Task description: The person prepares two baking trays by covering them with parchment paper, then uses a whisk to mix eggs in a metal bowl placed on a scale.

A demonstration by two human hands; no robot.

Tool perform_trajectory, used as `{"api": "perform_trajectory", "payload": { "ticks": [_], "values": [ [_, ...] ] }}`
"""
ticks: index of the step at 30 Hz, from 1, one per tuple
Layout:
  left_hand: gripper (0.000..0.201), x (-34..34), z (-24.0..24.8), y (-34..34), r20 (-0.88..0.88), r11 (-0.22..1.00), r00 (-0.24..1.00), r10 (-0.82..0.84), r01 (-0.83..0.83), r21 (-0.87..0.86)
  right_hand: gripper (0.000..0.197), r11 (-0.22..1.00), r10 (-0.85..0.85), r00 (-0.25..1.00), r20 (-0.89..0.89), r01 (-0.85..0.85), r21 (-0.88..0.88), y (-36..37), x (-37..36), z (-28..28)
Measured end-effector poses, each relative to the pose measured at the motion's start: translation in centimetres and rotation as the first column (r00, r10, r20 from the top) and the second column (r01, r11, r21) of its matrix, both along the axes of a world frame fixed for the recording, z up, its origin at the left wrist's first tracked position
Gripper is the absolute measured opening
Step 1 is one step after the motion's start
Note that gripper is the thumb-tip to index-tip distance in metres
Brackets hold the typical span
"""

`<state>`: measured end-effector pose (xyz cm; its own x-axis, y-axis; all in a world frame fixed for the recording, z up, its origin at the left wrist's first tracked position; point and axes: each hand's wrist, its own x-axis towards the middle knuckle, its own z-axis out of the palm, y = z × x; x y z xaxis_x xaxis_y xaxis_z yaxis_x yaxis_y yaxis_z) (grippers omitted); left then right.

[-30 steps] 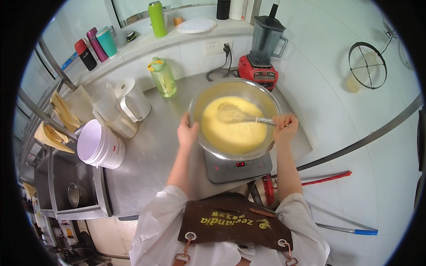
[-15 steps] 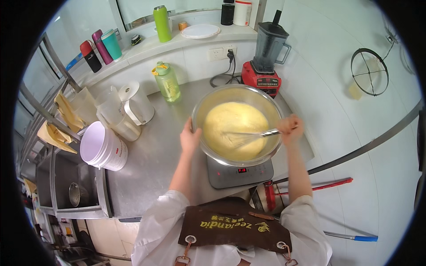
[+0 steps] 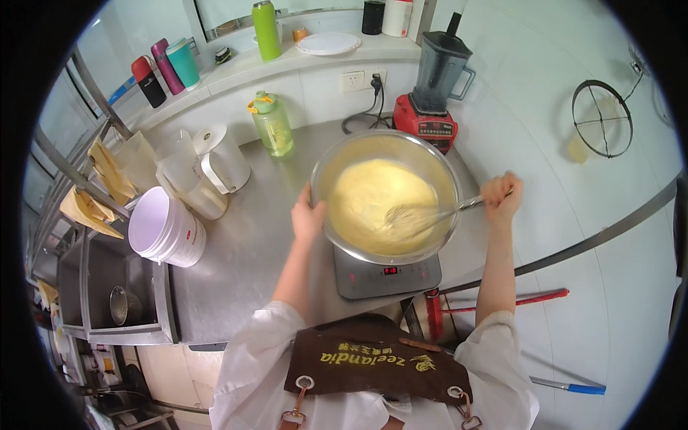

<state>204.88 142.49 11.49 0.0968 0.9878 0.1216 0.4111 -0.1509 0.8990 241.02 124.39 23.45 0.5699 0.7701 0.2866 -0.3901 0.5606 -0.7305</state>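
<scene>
A wide steel mixing bowl [image 3: 446, 172] stands on a dark induction cooker [image 3: 365, 278] with a lit red display. Pale yellow, creamy liquid [image 3: 380, 185] fills its lower part. My left hand [image 3: 308, 217] grips the bowl's left rim, thumb on the near face and fingers behind. To the right, just outside the bowl, my right hand [image 3: 502, 196] is closed round the handle end of a wire whisk [image 3: 467, 205]. The whisk slants down across the right rim, and its coated wires lie in the liquid, slightly blurred.
Behind the bowl are a red-based blender [image 3: 424, 126] and a green water bottle [image 3: 272, 127]. Plastic jugs [image 3: 188, 179] and a white bucket [image 3: 179, 233] stand left, beside a steel sink [image 3: 136, 301]. Flasks and a white plate [image 3: 328, 44] sit on the ledge.
My right hand has moved right, away from the bowl, drawing the whisk with it. The whisk's wires have turned and shifted right in the liquid. My left hand stays on the rim.
</scene>
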Motion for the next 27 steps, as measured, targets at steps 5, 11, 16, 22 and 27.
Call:
{"api": "perform_trajectory", "payload": {
  "ticks": [5,11,16,22,27],
  "values": [
    [0.067,1.0,1.9,-0.4,0.023,0.999,0.999,-0.025,0.025,-0.024,0.038,0.927,-0.359,0.933,-0.025,0.360,0.109,3.5,-2.7,-3.4],
    [0.066,0.1,1.0,-0.1,0.034,1.000,0.999,-0.007,0.007,-0.002,0.038,0.993,0.108,0.990,-0.088,-0.111,-0.034,0.5,-0.6,-1.5],
    [0.067,0.9,1.9,-0.6,0.047,0.999,0.999,-0.025,0.027,-0.043,0.038,0.935,-0.345,0.939,0.015,0.342,0.089,1.8,-1.2,-0.8],
    [0.066,0.0,0.5,0.8,-0.001,1.000,1.000,-0.012,0.012,-0.021,0.037,0.995,0.092,0.990,-0.102,-0.088,0.045,2.0,-3.2,-2.9],
    [0.066,0.6,1.2,-0.6,0.036,0.999,0.999,-0.008,0.010,-0.034,0.038,0.988,-0.153,0.986,0.068,0.150,0.046,0.1,1.4,0.8]
  ]
}}
